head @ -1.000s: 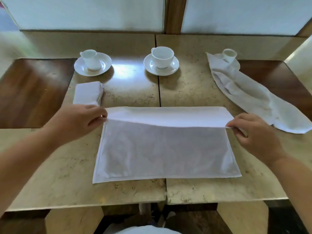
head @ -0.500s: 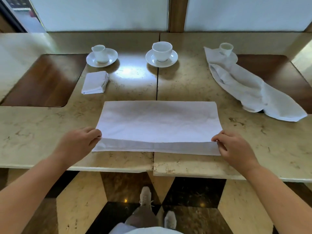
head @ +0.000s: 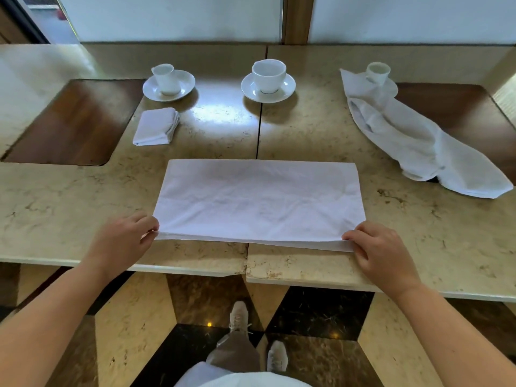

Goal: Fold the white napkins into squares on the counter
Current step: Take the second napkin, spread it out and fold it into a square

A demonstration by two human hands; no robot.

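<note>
two hands | left hand [head: 122, 241], right hand [head: 379, 252] pinch half-folded napkin [head: 259, 199] near corners

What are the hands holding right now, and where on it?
Both hold the half-folded napkin: left hand pinches its near left corner, right hand its near right corner.

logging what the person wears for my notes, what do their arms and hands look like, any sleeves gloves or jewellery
Both forearms are bare from the bottom edge of the picture up to the wrists, with no sleeve in view. The left hand and right hand wear no gloves, and no watch, bracelet or ring shows on the wrists or the visible fingers.
</note>
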